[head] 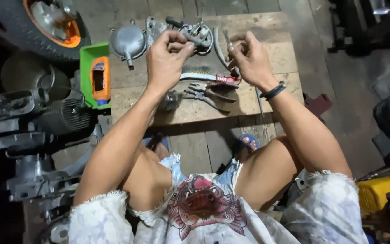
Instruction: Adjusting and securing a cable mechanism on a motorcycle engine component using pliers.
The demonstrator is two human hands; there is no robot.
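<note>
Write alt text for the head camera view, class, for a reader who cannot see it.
A seated person's left hand pinches a small metal part above a wooden board, the right hand raised beside it. Pliers and a wire brush lie on the board; a green tray sits at its left.

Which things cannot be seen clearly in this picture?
- Head view: the small metal part in the left hand is half covered by fingers.
- What the right hand pinches is too small.
- The wheel is cut by the top edge.
- The left side is dark.
</note>
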